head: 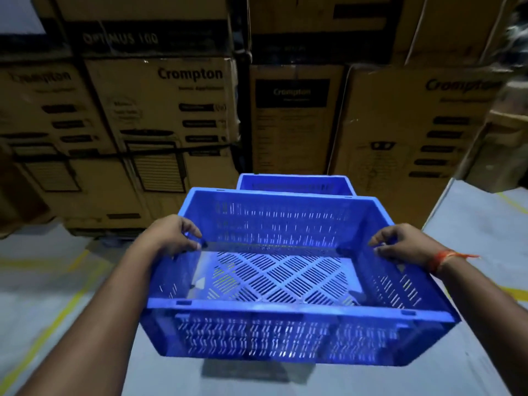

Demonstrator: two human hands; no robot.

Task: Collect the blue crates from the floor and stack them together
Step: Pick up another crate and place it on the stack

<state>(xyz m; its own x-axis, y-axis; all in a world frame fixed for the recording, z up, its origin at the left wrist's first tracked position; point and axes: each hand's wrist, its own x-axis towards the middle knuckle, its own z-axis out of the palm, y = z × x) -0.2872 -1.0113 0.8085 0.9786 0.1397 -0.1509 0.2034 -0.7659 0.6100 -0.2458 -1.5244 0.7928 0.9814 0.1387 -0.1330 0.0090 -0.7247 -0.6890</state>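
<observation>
Both hands hold the blue perforated plastic crate (285, 270) by its two side rims: the left hand (174, 235) curls over the left rim with its fingers hooked inside the wall, and the right hand (400, 244), an orange thread band (445, 257) at its wrist, grips the right rim the same way. That crate is empty and hangs clear of the grey concrete floor (43, 295), a shadow lying on the floor beneath it. Just beyond its far edge a second blue plastic crate (294, 184) shows only its upper rim and inner wall, set close against the wall of brown cardboard cartons (177, 110); whether it rests on the floor or on other crates cannot be told. Yellow painted lines (57, 318) run across the floor at the left.

The step in hand looks like the carry toward the stacking place. The next move probably calls for bringing the held crate forward over the far one, squaring its corners with that rim, and lowering it level so it seats rather than catching on an edge.
</observation>
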